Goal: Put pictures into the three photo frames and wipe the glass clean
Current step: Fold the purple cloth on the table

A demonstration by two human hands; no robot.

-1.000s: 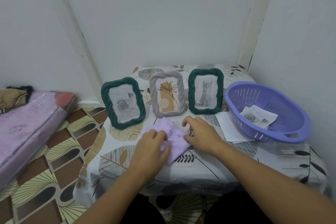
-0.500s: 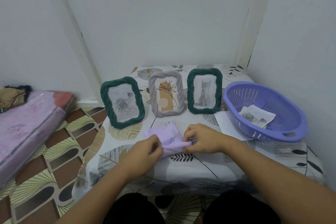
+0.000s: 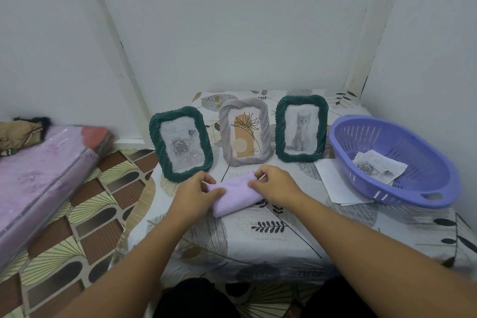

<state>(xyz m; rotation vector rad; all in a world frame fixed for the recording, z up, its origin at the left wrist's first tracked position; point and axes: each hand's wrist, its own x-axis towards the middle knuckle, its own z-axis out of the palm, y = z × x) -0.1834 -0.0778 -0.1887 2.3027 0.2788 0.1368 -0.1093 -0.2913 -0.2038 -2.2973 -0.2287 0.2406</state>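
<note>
Table (image 3: 258, 245): hands (image 3: 196, 193) hide folded cloth (image 3: 236, 195) ends.

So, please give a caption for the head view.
Both hands fold a cloth before three filled frames.

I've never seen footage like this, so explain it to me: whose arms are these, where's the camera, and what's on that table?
The camera sits on a person's head, looking down, so the two bare arms are their own. The left hand and right hand both pinch a folded lilac cloth on the leaf-print tablecloth. Behind it stand three filled frames: a green rope-edged frame with roses, a grey twisted frame with a plant drawing and a green frame with a kitten. To the right, a purple plastic basket holds a spare rose print.
</note>
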